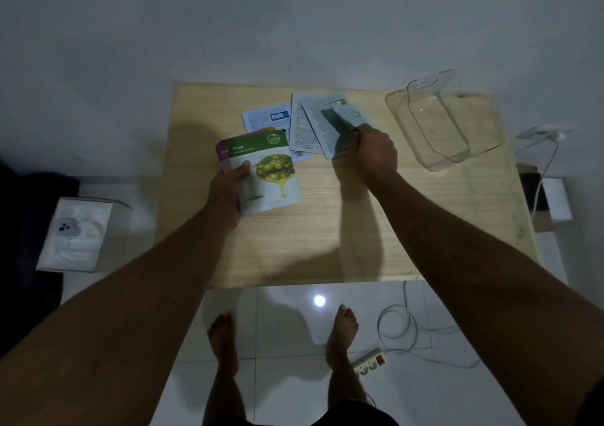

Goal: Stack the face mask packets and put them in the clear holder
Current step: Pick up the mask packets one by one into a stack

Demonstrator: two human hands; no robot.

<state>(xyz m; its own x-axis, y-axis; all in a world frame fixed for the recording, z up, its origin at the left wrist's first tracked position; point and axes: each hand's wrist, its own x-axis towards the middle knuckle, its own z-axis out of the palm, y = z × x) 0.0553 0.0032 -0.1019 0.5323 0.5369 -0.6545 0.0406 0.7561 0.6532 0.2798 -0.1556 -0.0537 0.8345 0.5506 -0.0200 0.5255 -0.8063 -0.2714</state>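
My left hand [228, 187] grips a small stack of face mask packets; the green Olive packet [268, 170] lies on top, with a purple one [222, 154] peeking out behind it. My right hand [374, 152] pinches the lower edge of a pale packet with a green tab [346, 111], lifted above two face-down packets [305, 125] on the wooden table [327, 229]. One more face-down packet [264, 116] lies further left. The clear holder [441, 121] stands at the table's back right, with nothing in it.
A white box [78, 232] sits on the floor to the left. A power strip [369, 365] and white cables lie on the tiled floor near my bare feet. A wall socket [542, 131] with a plugged cable is at the right.
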